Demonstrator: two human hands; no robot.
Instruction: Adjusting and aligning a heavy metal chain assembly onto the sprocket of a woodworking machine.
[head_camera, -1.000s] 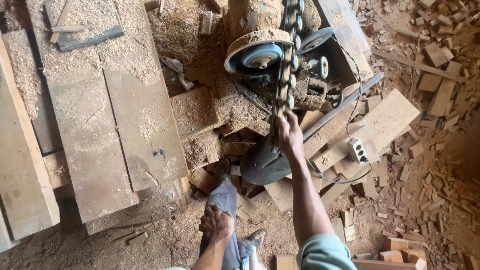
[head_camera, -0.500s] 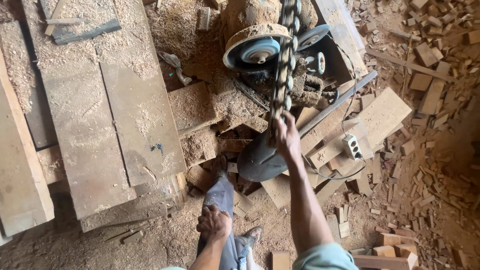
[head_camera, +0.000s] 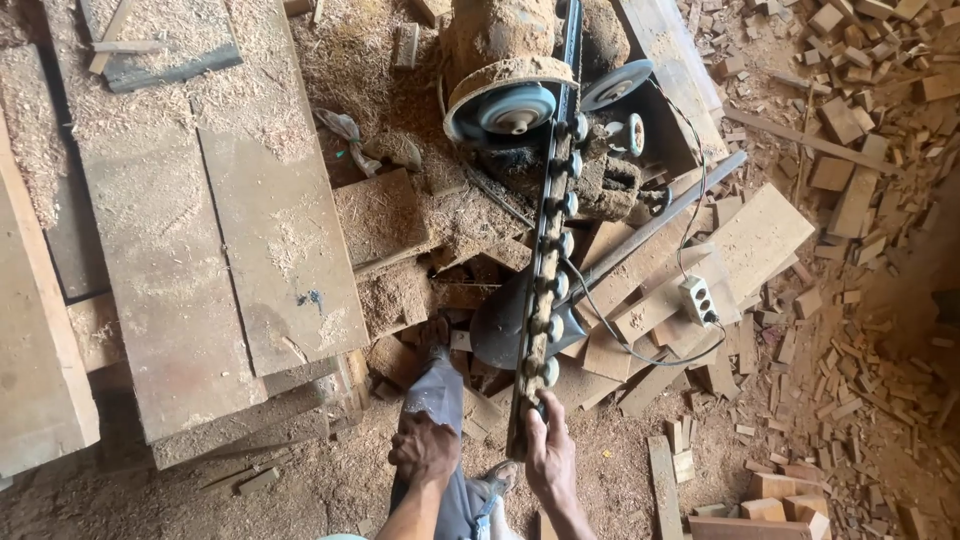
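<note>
Sawdust and offcuts are covering the workshop floor. Within 1 second the right hand (head_camera: 551, 462) is sliding down the roller rail (head_camera: 547, 280), now clasping its near end; left hand (head_camera: 425, 450) is resting closed on the knee (head_camera: 436, 395).

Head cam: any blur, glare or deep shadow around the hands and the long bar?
Head view: daylight is even and soft, no glare. The long sawdust-caked metal bar with round knobs is sharp along its length. The right hand at its lower end and the left hand on the knee are crisp, no motion smear. The right edge falls into shadow over the pale wood offcuts.
</note>
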